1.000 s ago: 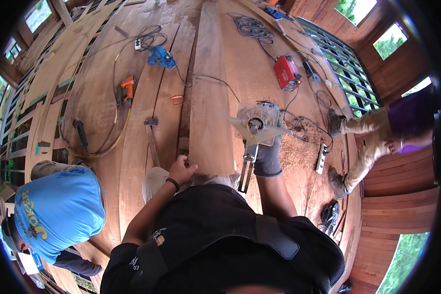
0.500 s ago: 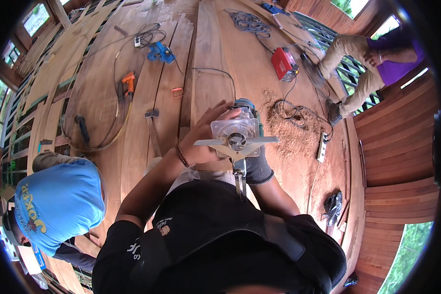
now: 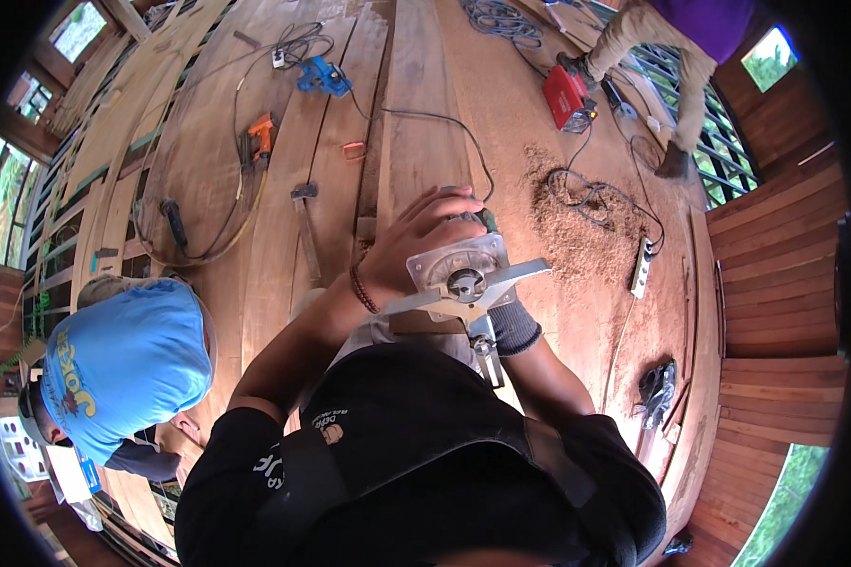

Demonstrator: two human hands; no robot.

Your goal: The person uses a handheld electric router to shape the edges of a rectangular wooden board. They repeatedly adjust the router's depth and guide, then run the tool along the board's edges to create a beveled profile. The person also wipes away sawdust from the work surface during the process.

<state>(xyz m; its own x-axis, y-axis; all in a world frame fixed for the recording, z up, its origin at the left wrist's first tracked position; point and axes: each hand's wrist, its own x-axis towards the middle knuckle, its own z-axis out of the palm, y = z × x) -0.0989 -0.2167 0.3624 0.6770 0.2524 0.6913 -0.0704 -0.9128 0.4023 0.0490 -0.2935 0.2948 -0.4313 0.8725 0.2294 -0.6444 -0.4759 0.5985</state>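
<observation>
A trim router (image 3: pixel 432 268) is held up in front of my chest, its clear square base turned toward me with the round bit opening in the middle. A metal bracket with two arms and a downward leg (image 3: pixel 482 326) lies across the base. My bare left hand (image 3: pixel 402 248), with a beaded bracelet at the wrist, wraps over the router body from the left and above. Behind the bracket on the right, my right hand (image 3: pixel 517 331) in a grey glove grips the body; its fingers are mostly hidden. A black cord runs from the router along the floor.
Wooden planks hold a hammer (image 3: pixel 304 192), an orange power tool (image 3: pixel 262 137), a blue planer (image 3: pixel 323 76) and a red machine (image 3: pixel 567 99). Sawdust (image 3: pixel 586 222) and a power strip (image 3: pixel 642 268) lie right. One person in blue (image 3: pixel 132 364) bends at left; another (image 3: pixel 695 57) stands far right.
The router has tilted and shifted slightly right and down in my hands. The person in purple has stepped farther away, beside the red machine. My view has shifted a little.
</observation>
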